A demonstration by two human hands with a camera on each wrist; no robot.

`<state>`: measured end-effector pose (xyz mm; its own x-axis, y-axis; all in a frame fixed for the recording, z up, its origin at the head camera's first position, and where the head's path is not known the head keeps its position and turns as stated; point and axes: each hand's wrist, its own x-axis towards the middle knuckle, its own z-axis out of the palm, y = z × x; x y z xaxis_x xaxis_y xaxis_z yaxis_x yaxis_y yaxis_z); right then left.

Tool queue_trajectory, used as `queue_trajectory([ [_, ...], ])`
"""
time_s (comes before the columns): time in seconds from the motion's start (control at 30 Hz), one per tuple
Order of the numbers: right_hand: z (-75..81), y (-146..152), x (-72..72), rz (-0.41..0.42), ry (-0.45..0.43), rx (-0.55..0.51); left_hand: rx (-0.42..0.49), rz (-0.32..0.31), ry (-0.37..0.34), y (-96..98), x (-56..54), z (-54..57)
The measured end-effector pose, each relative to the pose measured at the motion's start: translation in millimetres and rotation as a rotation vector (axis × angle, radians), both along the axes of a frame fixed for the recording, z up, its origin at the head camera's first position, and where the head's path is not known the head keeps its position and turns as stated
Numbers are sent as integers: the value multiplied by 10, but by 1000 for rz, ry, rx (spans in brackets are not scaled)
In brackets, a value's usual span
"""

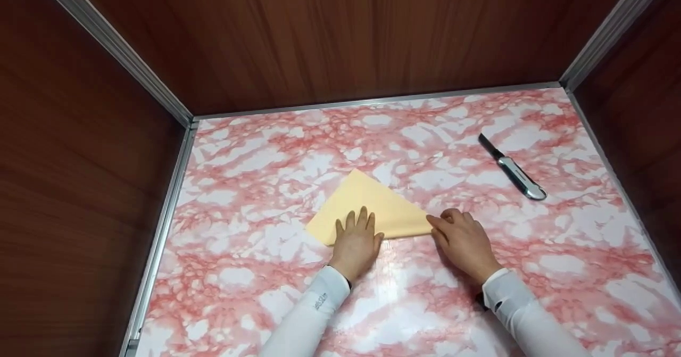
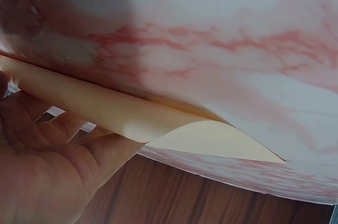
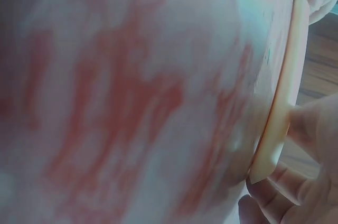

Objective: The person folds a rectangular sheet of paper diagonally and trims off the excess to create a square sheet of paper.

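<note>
A yellow sheet of paper [image 1: 367,197], folded over into a roughly triangular shape, lies on the table. My left hand [image 1: 355,245] rests flat on its lower left part, fingers spread. In the left wrist view the near edge of the paper [image 2: 116,109] bulges in a soft, rounded fold beside that hand [image 2: 58,155]. At the paper's right corner, my right hand [image 1: 464,240] pinches the tip between thumb and fingers. The right wrist view shows the thumb and fingers of this hand [image 3: 301,182] on either side of the paper's narrow end [image 3: 274,134].
A utility knife [image 1: 516,173] with a grey and dark handle lies at the right, its black blade out and pointing to the back left. Brown wood-grain panels [image 1: 340,38] with metal edging enclose the red-and-white marbled table [image 1: 255,293] at the back and sides.
</note>
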<state>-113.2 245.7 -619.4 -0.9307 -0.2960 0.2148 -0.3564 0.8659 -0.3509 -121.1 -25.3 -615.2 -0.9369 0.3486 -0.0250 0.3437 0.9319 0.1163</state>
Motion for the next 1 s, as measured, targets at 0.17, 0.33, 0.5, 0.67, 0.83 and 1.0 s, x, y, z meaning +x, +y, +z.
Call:
queue_trajectory([
  [0.17,-1,-8,-4,11,0,17,8,5,-9,-9,1,-5],
  [0.33,5,-10,-4,14,1,23,-6,5,-26,-21,1,-4],
  [0.5,9,-14,-10,17,6,25,14,-9,-35,-29,-2,-11],
  [0.67,10,-25,-13,11,8,25,1,-18,-60,-27,-10,-14],
  [0.83,11,-38,2,-5,17,23,0,-19,-48,-23,-10,-13],
  [1.0,12,-44,11,-33,10,10,1,-14,-53,-10,-16,-2],
])
